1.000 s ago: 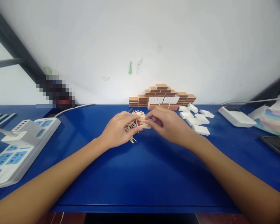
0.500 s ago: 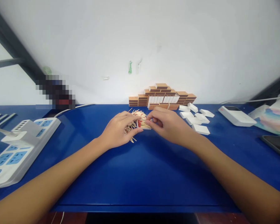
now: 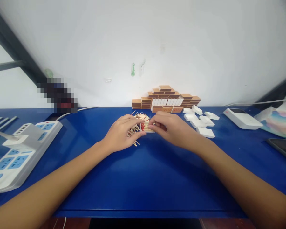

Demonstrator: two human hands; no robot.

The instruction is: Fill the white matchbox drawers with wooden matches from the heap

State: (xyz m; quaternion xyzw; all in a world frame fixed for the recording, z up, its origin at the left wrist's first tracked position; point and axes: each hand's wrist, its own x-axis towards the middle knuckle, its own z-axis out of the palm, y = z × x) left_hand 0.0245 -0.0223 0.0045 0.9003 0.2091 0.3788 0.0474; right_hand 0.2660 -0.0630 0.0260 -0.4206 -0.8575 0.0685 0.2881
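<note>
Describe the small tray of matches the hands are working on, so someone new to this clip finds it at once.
On the blue table, look in front of the stack of brown matchboxes by the wall. Between the left hand and right hand sits the small tray. Unlike the loose matches heaped beside it, its matches lie lined up, red heads together.

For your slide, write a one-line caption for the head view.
Both hands, left hand and right hand, meet over a small tray of matches beside a loose match pile on a blue table.

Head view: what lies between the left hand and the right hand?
In the head view, a small tray of matches sits between the left hand and right hand.
</note>
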